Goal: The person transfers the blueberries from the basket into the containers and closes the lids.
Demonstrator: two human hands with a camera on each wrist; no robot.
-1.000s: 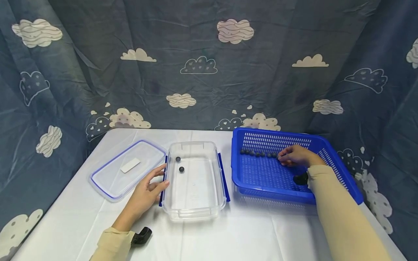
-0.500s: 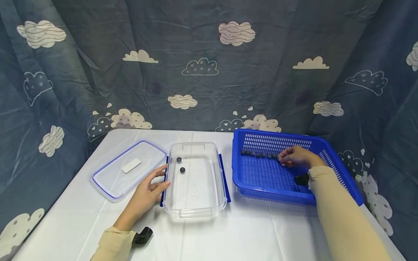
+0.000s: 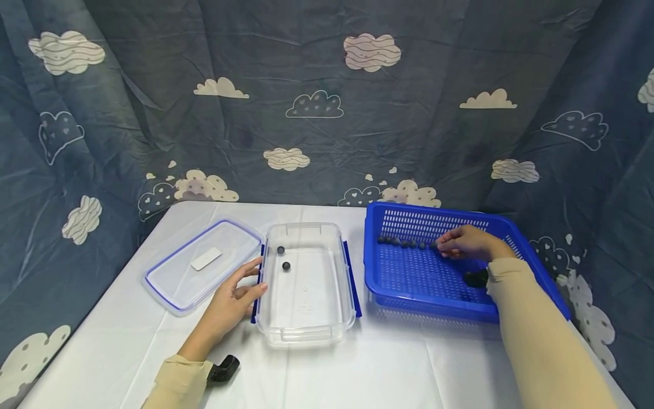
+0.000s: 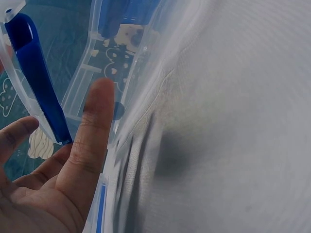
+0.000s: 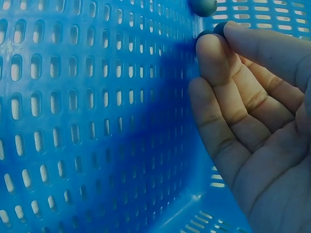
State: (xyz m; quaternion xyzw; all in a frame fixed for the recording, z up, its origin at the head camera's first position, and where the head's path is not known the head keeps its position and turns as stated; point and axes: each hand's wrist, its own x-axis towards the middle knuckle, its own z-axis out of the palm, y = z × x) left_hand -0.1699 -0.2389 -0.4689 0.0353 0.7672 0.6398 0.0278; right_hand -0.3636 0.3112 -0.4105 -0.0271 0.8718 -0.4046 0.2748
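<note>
The clear plastic lid (image 3: 200, 276) lies on the white, cloth-covered worktop (image 3: 378, 363). The left hand (image 3: 230, 304), fingers loosely extended, touches the clear rectangular box (image 3: 306, 330), probably steadying it; 2 smooth, dark balls (image 3: 286, 266) sit inside. In the perforated blue basket (image 3: 424, 301), the right hand (image 3: 467, 243) pinches 1 small dark ball (image 5: 220, 29), likely fingertip-held for its roundness, near a row of others (image 3: 405, 244).

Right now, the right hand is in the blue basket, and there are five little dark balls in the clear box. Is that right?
Almost! The clear box has two little dark balls in it, not five; the head view shows this. The right hand is in the blue basket, just as you said.
</note>
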